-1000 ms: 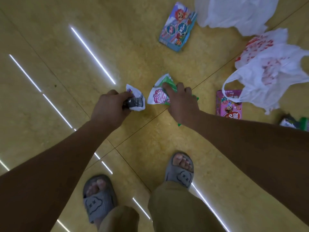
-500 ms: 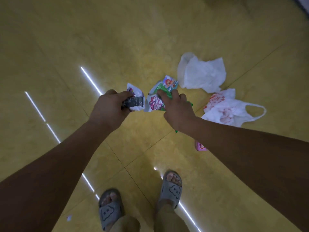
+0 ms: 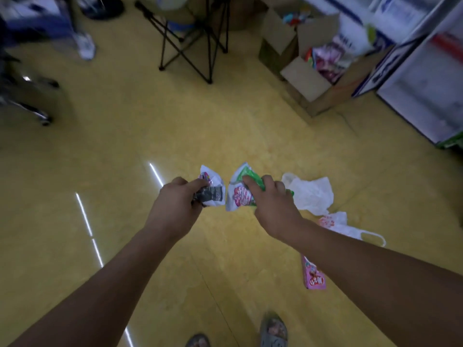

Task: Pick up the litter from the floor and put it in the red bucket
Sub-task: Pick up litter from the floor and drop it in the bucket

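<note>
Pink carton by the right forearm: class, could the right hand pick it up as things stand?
Probably not yet: the right hand grips a green-and-white wrapper, so it is full. The pink carton lies on the floor, otherwise unobstructed.

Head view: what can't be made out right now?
- Red bucket: nowhere in the head view.
- Pink box: upper end hidden by the right forearm.
- Cardboard boxes: contents smeared by motion blur.
- Sandals: cut off by the bottom edge.
- White wrapper: print partly covered by left hand.
</note>
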